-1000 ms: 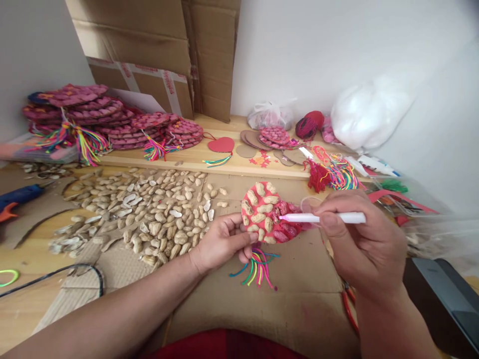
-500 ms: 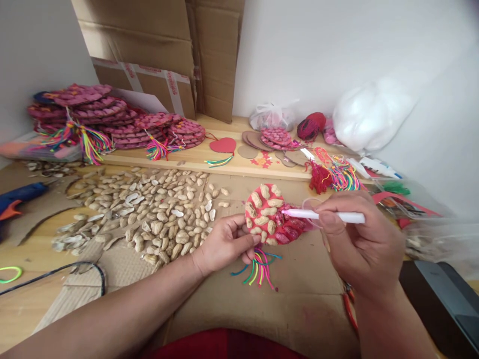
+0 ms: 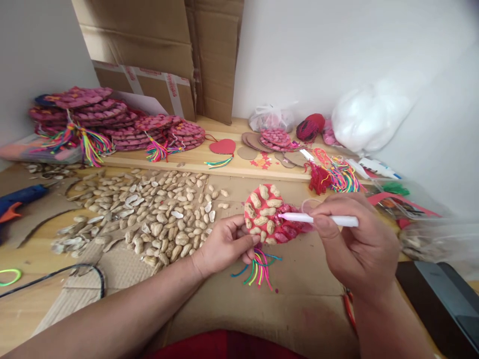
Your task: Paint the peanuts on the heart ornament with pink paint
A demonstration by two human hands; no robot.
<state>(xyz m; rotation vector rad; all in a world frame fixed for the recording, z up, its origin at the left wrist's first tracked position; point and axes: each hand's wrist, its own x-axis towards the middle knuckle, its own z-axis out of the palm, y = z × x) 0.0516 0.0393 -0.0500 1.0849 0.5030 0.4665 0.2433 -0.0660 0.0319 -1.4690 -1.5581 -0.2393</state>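
My left hand (image 3: 230,242) grips the lower left edge of a red heart-shaped piece (image 3: 262,213) covered with glued peanut shells. Most of its shells are plain tan, while those on the right side are coloured pink-red. Colourful cords (image 3: 260,269) dangle from it below my fingers. Between the thumb and fingers of my right hand (image 3: 359,244) is a white marker (image 3: 299,218) with a pink tip, which touches a shell near the middle of the piece. The far right of the piece is partly hidden by my right hand.
Loose peanuts (image 3: 160,214) spread over cardboard at the left. Stacked pink peanut-covered pieces (image 3: 90,107) stand behind, along a wooden ledge (image 3: 239,169). A blue glue gun (image 3: 22,194) lies far left. Red-handled pliers (image 3: 349,309) and a dark box (image 3: 437,299) are at the right.
The marker and my right hand have moved slightly left and down across the piece, its tip now on a shell nearer the centre. My left hand keeps its hold.
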